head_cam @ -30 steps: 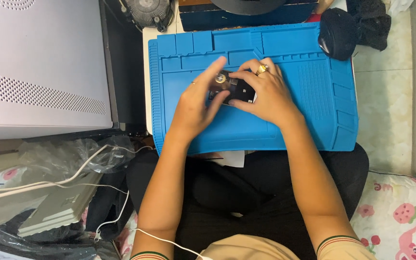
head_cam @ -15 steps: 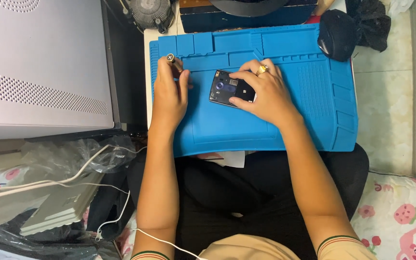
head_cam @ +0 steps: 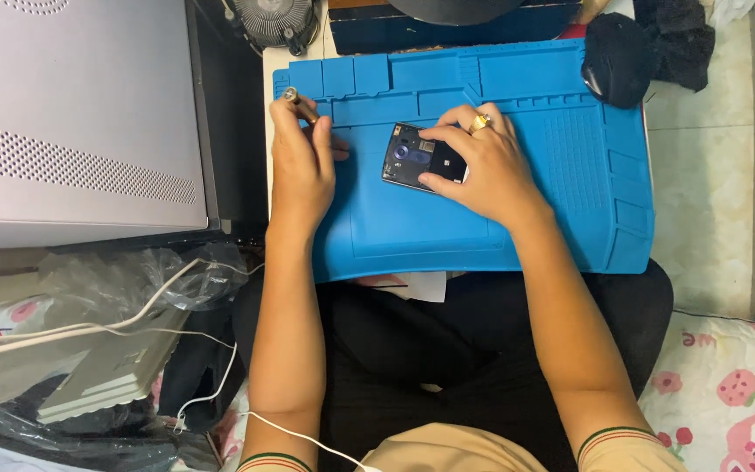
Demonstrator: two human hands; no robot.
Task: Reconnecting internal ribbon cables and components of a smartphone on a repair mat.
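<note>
Since a second ago the left hand (head_cam: 301, 162) has left the phone (head_cam: 419, 157) and moved out to the left edge of the blue work mat (head_cam: 561, 192), carrying a small screwdriver (head_cam: 297, 101) with it; the right hand (head_cam: 482, 166) has stayed on the phone.

The phone lies flat near the middle of the mat, its back opened so that dark inner parts and a bluish camera module show. It looks light, thin and stiff, but fragile with its insides bare, so it is best taken by its long edges, not by the exposed face. The right hand rests on it with fingers spread, pressing its right half down rather than gripping it; a gold ring (head_cam: 481, 121) sits on one finger. The left hand is closed on the screwdriver, whose metal cap sticks out past the fingers.

The mat lies on a small table (head_cam: 267, 87) over the person's lap. The right hand covers much of the phone, so its far edge is hidden. The screwdriver's tip is lost under the left hand. Any screws are too small to make out. A fan (head_cam: 273, 19) and a dark cloth (head_cam: 631, 52) at the top are cut off.
</note>
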